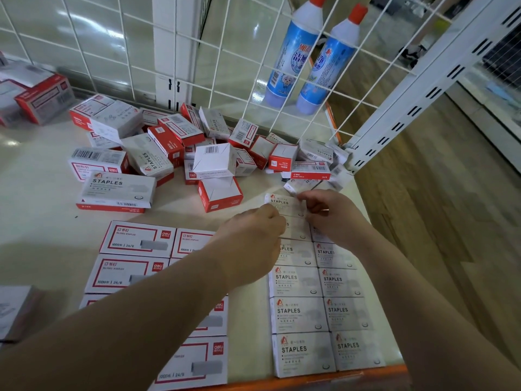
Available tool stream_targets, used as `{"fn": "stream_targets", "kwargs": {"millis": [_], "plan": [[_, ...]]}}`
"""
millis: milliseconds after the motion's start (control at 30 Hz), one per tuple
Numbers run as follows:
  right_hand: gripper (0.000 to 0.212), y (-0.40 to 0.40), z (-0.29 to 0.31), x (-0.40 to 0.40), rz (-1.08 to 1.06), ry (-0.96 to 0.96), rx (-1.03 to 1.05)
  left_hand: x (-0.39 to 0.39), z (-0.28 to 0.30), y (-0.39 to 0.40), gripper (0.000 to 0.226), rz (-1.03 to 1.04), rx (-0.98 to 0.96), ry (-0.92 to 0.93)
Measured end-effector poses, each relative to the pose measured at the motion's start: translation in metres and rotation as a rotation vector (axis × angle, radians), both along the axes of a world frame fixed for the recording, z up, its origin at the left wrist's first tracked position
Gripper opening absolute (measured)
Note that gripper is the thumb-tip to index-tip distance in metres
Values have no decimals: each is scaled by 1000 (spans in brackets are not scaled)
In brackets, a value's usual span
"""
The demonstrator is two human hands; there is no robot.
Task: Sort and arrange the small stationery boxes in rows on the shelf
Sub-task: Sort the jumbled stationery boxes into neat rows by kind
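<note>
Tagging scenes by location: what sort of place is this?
Likely a retail shop's shelving: a shelf with slotted uprights, a wire mesh divider, many staple boxes and two cleaner bottles behind the mesh.

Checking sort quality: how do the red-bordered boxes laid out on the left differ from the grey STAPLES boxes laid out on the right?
The red-bordered boxes have red frames and a red logo corner; the grey STAPLES boxes are plain grey-white with a small red triangle. The red-bordered ones look larger. Both hands work at the grey column's far end. Both groups lie flat, label up, in neat columns.

The left forearm (158,300) hides several red-framed boxes (132,239); the small print on the grey boxes (296,282) is blurred
</note>
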State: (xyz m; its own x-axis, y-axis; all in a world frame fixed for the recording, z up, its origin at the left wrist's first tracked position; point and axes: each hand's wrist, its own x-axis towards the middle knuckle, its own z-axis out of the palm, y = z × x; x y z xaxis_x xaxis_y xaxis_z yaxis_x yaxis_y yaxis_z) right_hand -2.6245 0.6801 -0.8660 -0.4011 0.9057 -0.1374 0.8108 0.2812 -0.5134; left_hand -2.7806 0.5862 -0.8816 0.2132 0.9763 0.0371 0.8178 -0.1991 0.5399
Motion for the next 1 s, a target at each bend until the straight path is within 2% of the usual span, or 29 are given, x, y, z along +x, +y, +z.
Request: {"fn": "stream_targets", "kwargs": {"millis": [167,300,433,567,733,1000], "plan": [[12,0,3,1,-175,96,118,1,1,1,37,5,38,34],[26,9,4,0,-376,88,215,5,1,4,51,5,9,80],[40,19,5,-4,-469,35,138,7,3,8,49,17,-15,109],[25,27,1,-7,-471,16,89,4,5,15,43,-1,-4,125],[46,33,1,-11,-533,107,78,4,4,16,42,-6,-23,130],[33,30,2,-15,-678,251,-20,2,4,11,52,-43,-37,171]]}}
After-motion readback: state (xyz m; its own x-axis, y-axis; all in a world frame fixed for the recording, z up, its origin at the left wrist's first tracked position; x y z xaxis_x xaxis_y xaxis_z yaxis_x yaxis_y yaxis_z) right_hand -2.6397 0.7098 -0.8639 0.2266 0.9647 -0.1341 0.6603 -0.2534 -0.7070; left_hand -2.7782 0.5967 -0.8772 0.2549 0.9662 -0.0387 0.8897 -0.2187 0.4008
